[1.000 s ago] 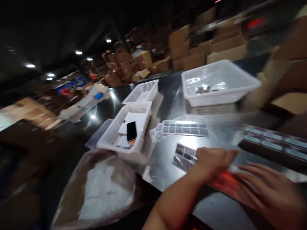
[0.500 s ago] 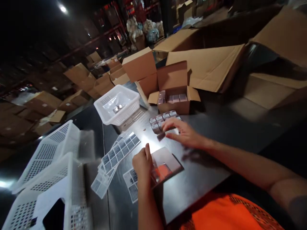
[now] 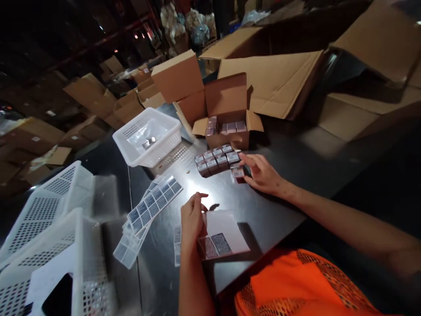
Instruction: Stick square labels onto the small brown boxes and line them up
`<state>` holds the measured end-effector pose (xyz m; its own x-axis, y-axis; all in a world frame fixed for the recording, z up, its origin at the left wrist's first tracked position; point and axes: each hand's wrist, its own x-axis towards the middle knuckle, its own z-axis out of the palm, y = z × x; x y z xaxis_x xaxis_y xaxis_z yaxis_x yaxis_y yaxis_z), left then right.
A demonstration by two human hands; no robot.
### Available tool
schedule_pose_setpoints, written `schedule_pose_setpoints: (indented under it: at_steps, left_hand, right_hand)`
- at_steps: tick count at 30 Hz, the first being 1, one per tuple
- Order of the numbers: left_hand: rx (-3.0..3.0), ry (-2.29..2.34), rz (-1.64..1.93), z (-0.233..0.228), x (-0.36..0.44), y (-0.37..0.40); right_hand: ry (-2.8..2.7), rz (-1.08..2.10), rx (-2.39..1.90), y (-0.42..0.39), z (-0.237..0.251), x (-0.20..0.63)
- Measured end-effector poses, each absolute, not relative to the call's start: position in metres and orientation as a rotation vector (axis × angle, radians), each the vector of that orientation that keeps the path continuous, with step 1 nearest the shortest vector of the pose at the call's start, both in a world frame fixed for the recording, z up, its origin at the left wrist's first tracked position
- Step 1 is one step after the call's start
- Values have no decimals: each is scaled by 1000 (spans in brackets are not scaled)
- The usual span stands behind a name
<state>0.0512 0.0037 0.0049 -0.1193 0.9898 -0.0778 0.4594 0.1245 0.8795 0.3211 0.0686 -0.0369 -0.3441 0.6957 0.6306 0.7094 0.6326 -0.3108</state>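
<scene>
My left hand [image 3: 192, 219] is closed at the edge of a mostly bare white sticker sheet [image 3: 225, 221], which bears a few dark labels near its lower edge. My right hand [image 3: 265, 175] has its thumb and fingers about a small box [image 3: 237, 172] with a barcode label on it. That box stands at the right end of a double row of small labelled boxes [image 3: 212, 161]. Left of my left hand, several sticker sheets with dark squares [image 3: 156, 202] lie overlapping; another peeks out beneath my left wrist.
An open carton [image 3: 228, 139] holding more small boxes stands behind the row. A white basket [image 3: 148, 158] with clear plastic bags is at the back left. Perforated white baskets [image 3: 79, 228] line the left, one with a dark phone-like object. Large cartons [image 3: 269, 83] fill the back right.
My right hand has lowered and moved right, setting the small box beside the row. The sheet at my left hand now lies flatter, its dark labels showing. The view has shifted slightly.
</scene>
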Motion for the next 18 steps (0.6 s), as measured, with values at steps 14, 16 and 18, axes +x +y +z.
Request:
schedule_pose_setpoints:
  at_steps: [14, 16, 18]
  left_hand:
    - [1522, 1588, 1226, 6, 45, 3]
    - [1670, 1605, 1233, 4, 45, 4]
    - [1790, 1613, 1214, 2, 47, 4]
  right_hand:
    - [-1662, 896, -490, 54, 40, 255]
    - [-1477, 1142, -561, 54, 42, 253]
    - [-1390, 1346, -700, 53, 39, 249]
